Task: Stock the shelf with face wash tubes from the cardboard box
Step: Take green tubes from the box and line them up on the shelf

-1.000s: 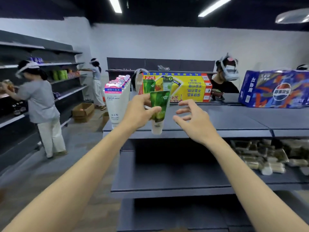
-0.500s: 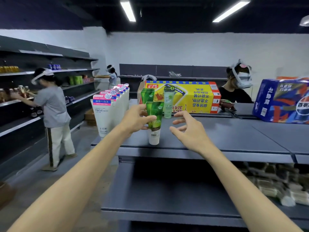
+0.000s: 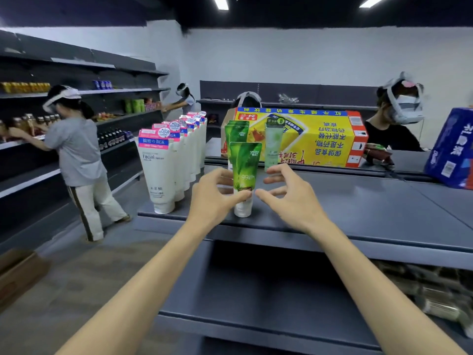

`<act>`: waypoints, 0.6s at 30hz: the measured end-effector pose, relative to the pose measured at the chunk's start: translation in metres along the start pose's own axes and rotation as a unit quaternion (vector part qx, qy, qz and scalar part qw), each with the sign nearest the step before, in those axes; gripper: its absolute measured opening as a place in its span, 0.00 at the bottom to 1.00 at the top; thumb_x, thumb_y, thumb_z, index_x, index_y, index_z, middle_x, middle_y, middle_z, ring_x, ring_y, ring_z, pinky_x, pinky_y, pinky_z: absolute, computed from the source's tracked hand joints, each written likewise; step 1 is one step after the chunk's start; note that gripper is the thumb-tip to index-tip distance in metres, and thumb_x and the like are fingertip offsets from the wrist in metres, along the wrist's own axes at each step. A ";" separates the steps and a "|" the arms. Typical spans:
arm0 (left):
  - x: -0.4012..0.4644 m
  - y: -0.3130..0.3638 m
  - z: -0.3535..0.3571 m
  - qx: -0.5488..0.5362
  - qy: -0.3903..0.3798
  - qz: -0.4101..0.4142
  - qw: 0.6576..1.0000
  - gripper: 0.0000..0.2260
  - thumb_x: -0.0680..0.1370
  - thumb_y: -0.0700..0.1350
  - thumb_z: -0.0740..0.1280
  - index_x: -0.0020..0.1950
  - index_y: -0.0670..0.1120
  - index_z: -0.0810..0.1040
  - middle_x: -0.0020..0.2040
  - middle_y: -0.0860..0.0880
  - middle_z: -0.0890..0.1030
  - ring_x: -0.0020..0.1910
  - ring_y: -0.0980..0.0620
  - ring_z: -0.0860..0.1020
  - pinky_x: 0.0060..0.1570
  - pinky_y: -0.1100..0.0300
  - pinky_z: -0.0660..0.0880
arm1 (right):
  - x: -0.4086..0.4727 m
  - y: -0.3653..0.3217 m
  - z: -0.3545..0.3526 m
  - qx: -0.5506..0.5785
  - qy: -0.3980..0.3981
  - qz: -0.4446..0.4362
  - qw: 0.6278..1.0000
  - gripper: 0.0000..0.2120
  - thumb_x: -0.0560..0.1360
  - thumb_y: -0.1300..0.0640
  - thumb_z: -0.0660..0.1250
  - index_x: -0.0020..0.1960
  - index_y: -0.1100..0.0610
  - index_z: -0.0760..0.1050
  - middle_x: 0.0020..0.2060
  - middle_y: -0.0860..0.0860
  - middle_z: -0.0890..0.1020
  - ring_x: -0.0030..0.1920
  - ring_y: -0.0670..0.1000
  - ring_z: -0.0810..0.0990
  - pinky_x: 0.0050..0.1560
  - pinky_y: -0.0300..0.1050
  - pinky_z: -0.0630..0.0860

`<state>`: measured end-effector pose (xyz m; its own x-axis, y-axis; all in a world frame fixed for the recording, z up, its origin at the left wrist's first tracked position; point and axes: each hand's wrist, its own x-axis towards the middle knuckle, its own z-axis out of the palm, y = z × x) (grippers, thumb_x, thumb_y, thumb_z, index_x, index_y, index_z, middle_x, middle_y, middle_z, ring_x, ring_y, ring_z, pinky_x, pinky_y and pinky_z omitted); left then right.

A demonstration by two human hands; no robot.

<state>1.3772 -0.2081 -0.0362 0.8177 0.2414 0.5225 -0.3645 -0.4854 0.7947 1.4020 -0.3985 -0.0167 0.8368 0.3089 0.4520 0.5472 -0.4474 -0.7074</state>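
Note:
A green face wash tube [image 3: 244, 165] stands cap down on the grey top shelf [image 3: 358, 208], near its front edge. My left hand [image 3: 212, 198] grips its lower part, thumb across the front. My right hand [image 3: 289, 198] hovers just right of the tube with fingers spread, holding nothing. Behind it stand more green tubes [image 3: 236, 131] and a pale green tube [image 3: 273, 144]. A row of white Facial tubes [image 3: 158, 172] with pink tops lines the shelf's left end. A brown cardboard box [image 3: 18, 275] sits on the floor at the lower left, partly cut off.
A yellow carton [image 3: 320, 139] and a blue carton [image 3: 453, 149] lie further back on the shelf top. A person [image 3: 399, 124] stands behind it. Two other people [image 3: 74, 152] [image 3: 184, 101] work at wall shelves on the left. Lower shelves hold packets at right.
My left hand has lowered the green tube until its cap rests on the shelf top. My right hand has closed in beside the tube. The view has come nearer.

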 end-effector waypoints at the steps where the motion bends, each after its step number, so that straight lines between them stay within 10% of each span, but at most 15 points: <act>1: -0.002 -0.003 0.002 -0.005 0.011 0.007 1.000 0.16 0.65 0.49 0.81 0.48 0.48 0.82 0.43 0.53 0.86 0.44 0.58 0.84 0.47 0.55 0.82 | 0.002 0.000 0.001 -0.002 0.002 0.001 1.000 0.21 0.74 0.47 0.73 0.63 0.47 0.70 0.54 0.40 0.80 0.42 0.35 0.82 0.39 0.25 0.74; 18: 0.053 -0.030 0.010 -0.013 0.072 -0.030 0.997 0.11 0.69 0.44 0.79 0.50 0.45 0.84 0.45 0.51 0.85 0.43 0.59 0.82 0.46 0.63 0.78 | 0.045 -0.009 0.021 -0.026 0.024 0.029 0.999 0.19 0.74 0.49 0.73 0.62 0.48 0.71 0.54 0.43 0.80 0.39 0.35 0.81 0.36 0.25 0.72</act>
<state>1.4364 -0.1893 -0.0355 0.7669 0.3879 0.5113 -0.3300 -0.4449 0.8326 1.4341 -0.3630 -0.0019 0.8667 0.2410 0.4368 0.4963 -0.5061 -0.7054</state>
